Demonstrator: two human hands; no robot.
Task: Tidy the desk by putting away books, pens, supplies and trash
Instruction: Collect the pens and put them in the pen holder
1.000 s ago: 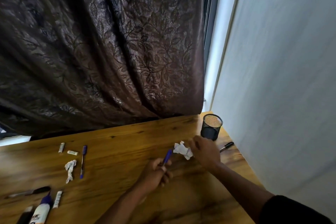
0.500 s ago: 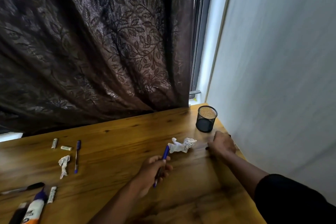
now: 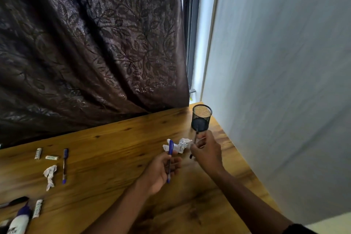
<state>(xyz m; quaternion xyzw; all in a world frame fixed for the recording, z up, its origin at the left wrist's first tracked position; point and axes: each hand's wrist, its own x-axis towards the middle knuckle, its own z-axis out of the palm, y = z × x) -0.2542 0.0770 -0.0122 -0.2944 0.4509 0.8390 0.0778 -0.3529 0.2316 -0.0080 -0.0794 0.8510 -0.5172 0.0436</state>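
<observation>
A blue pen (image 3: pixel 169 159) is gripped in the left hand (image 3: pixel 161 169) and a dark pen (image 3: pixel 194 143) in the right hand (image 3: pixel 206 153), near the far-right mesh cup (image 3: pixel 201 118); both are judged light, rigid, best held mid-barrel.

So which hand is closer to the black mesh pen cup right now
Right. The right hand holds a dark pen just in front of the pen cup, its tip by the base. The left hand, holding a blue pen, sits farther back and left.
</observation>
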